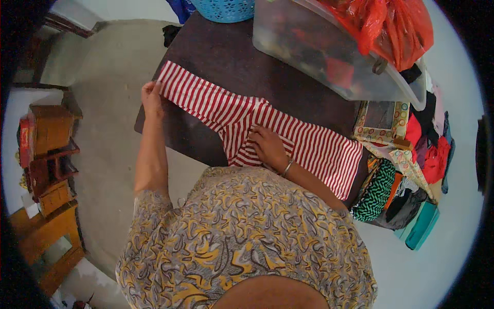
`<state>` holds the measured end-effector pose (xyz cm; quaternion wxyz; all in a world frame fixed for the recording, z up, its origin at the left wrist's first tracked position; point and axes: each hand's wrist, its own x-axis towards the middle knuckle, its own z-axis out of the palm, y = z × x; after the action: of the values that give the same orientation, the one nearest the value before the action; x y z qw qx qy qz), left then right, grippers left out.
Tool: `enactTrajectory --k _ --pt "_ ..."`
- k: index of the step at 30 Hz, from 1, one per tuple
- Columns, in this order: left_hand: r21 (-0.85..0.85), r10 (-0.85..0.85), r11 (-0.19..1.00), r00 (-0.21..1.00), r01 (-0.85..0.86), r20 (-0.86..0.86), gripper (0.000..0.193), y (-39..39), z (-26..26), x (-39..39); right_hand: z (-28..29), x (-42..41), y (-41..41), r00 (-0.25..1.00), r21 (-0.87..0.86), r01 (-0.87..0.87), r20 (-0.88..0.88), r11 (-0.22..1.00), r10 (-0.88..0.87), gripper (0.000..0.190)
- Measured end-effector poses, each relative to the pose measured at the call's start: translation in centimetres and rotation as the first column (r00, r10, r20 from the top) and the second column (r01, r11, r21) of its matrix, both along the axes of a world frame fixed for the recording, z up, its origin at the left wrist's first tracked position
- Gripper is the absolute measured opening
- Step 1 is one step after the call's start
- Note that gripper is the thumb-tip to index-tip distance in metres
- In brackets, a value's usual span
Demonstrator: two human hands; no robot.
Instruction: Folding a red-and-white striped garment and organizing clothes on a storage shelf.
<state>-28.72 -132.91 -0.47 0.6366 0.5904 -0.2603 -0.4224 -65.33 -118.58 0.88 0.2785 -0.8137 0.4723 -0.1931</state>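
Observation:
A red-and-white striped garment (pixel 308 143) lies spread across the dark tabletop (pixel 231 58), with one long part reaching to the left edge and another to the right. Its middle part comes down to the front edge, against the patterned top I wear. My left hand (pixel 151 96) pinches the garment's far left end between thumb and fingers. Near the middle, my right hand (pixel 269 146), with a metal bangle at the wrist, rests on the striped cloth with its fingers slightly spread; the cloth lies flat beneath it.
A clear plastic bin (pixel 301 58) stands at the back right, under a red plastic bag (pixel 401 31). Beside it are a blue perforated basket (pixel 225 9) and a patterned fabric box (pixel 361 127). Folded clothes (pixel 374 189) and a teal case (pixel 420 228) lie at the right.

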Motion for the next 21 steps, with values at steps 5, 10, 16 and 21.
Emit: enactTrajectory --k 5,10,16,21 --pt "0.168 0.083 0.973 0.923 -0.156 0.377 0.027 2.7 -0.8 2.5 1.8 0.6 -0.3 0.968 -0.082 -0.052 -0.248 0.995 0.031 0.04" --pt "0.652 -0.386 0.748 0.879 0.121 0.28 0.06 3.8 1.1 -1.2 0.5 0.3 0.8 0.959 -0.086 -0.143 -0.26 0.986 0.116 0.046" --pt "0.378 -0.177 0.926 0.859 -0.02 0.479 0.036 1.4 -3.9 -1.0 0.5 0.4 1.1 0.954 -0.055 -0.173 -0.258 0.983 0.153 0.046" --pt "0.218 0.086 0.976 0.878 0.021 -0.47 0.024 -0.4 -1.7 -2.4 0.6 -0.6 2.0 0.979 -0.041 -0.092 -0.185 0.995 0.083 0.042"
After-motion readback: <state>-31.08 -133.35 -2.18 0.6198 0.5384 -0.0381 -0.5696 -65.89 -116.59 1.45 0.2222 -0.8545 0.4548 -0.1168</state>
